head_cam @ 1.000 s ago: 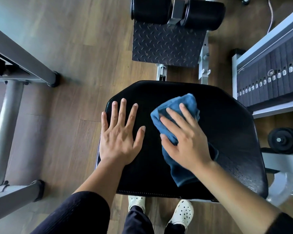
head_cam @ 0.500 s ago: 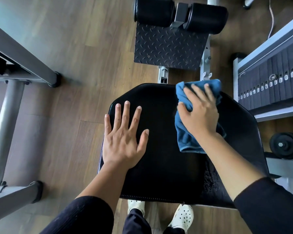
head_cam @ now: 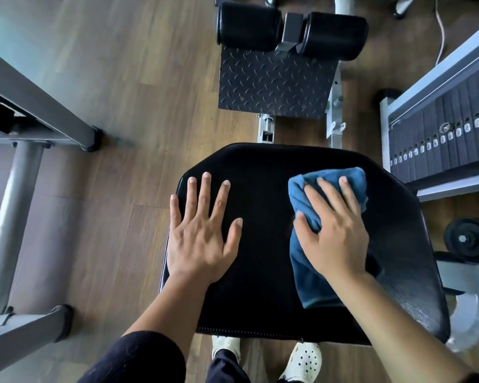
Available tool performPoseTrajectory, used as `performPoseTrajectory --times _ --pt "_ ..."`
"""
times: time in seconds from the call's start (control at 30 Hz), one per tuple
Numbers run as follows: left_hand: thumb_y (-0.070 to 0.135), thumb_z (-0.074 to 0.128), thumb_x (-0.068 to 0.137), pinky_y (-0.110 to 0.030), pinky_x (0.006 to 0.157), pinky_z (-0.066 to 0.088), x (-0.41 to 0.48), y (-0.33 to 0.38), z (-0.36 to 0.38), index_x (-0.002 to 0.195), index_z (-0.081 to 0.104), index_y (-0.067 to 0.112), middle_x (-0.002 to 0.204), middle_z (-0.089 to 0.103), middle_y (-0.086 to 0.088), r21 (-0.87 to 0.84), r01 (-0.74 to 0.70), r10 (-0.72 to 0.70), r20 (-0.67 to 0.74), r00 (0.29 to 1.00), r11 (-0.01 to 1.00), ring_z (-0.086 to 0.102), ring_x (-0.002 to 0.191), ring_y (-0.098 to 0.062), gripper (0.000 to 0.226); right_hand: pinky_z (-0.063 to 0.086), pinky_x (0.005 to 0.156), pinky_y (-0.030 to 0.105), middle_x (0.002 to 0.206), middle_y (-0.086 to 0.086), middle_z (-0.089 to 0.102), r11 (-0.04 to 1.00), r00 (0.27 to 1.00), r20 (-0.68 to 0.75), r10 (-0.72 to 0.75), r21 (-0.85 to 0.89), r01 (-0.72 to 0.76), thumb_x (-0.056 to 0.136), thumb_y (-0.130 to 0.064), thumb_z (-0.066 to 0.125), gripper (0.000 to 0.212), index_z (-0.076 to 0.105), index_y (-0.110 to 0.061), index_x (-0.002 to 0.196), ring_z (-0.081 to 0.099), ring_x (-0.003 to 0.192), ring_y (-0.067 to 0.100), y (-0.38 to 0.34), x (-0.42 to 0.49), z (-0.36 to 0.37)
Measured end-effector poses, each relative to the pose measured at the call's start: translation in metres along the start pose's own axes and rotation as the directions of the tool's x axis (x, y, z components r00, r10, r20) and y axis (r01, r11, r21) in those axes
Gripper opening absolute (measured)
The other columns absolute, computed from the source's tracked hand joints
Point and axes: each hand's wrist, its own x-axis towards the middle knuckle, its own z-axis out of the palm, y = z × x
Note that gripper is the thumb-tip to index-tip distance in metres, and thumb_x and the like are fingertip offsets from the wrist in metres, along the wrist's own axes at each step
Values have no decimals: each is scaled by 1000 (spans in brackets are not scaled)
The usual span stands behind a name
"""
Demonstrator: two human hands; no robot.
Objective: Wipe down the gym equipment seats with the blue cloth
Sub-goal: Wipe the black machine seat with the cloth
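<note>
the black padded seat (head_cam: 263, 286) filled the middle of the view, over a wooden floor (head_cam: 136, 78). the blue cloth (head_cam: 313, 283) lay bunched on the right half of the seat, running from near its far edge down toward its near edge. the right hand (head_cam: 335, 239) lay on top of the cloth, fingers spread and nearly straight, pressing it flat to the seat rather than closing round it. the left hand (head_cam: 202, 239) rested palm down on the left part of the seat, fingers splayed wide and holding nothing, well apart from the cloth.

beyond the seat stood a dark ridged foot plate (head_cam: 274, 78) with two black roller pads (head_cam: 248, 26) above it. a weight stack (head_cam: 448, 128) in a pale frame stood to the right, close to the seat's far right corner, and a black dumbbell (head_cam: 468, 239) sat below it. grey frame tubes (head_cam: 25, 92) crossed the left side. a thin cable (head_cam: 440, 31) trailed over the floor at the top right.

the right hand and forearm covered much of the cloth's middle. the seat hid most of the person's pale shoes (head_cam: 304, 360). dark sleeves were cut off at the bottom edge, and the numbers on the weight stack were too small to read.
</note>
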Motion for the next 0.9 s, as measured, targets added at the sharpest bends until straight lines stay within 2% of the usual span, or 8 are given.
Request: performPoseTrajectory --times 0.23,0.33,0.47,0.53,0.6,0.77,0.9 --pt "57 14 93 -45 118 -8 0 1 1 152 3 31 160 -9 -1 8 1 -1 -3 1000 1000 -15 146 -20 66 38 102 59 136 7 56 1000 999 31 12 -11 -12 83 -37 43 51 61 -18 128 35 137 36 -31 49 27" --pt "58 14 92 -44 118 -8 -1 0 0 152 3 31 160 -9 -1 13 -2 2 -2 1000 1000 -15 146 -20 66 38 103 58 137 6 55 997 995 52 -81 20 80 85 -36 47 50 60 -19 129 34 138 35 -36 42 26" --pt "58 13 92 -43 118 -8 -2 1 0 152 3 32 160 -8 0 8 0 0 -1 1000 1000 -14 146 -20 67 36 107 51 138 4 54 960 955 122 -269 112 256 88 -35 52 47 59 -18 131 29 142 29 -31 0 6" --pt "58 13 92 -44 118 -7 -1 2 0 152 3 32 160 -7 -1 8 4 -4 -6 1000 1000 -13 146 -20 66 38 107 47 138 2 54 955 953 106 -282 129 269 88 -34 54 44 61 -18 128 30 142 26 -18 -20 -6" --pt "58 12 92 -44 118 -7 -1 2 0 152 3 32 160 -7 -1 13 6 -6 -7 1000 1000 -12 146 -21 66 40 105 47 136 3 56 970 973 51 -227 105 220 88 -34 54 42 64 -16 124 33 140 26 0 -30 -13" --pt "58 11 92 -44 118 -6 -1 1 1 152 2 32 160 -7 -1 24 8 -8 -6 1000 1000 -12 146 -21 66 44 99 52 131 6 58 999 998 -47 44 10 -44 87 -37 47 46 65 -14 122 36 137 32 17 -7 -5" --pt "58 12 92 -45 119 -6 -1 1 2 152 4 32 160 -6 -1 31 9 -8 -12 1000 999 -11 147 -21 66 43 98 58 131 7 59 996 995 -38 90 -1 -90 83 -36 46 49 64 -15 123 38 134 37 0 38 15"
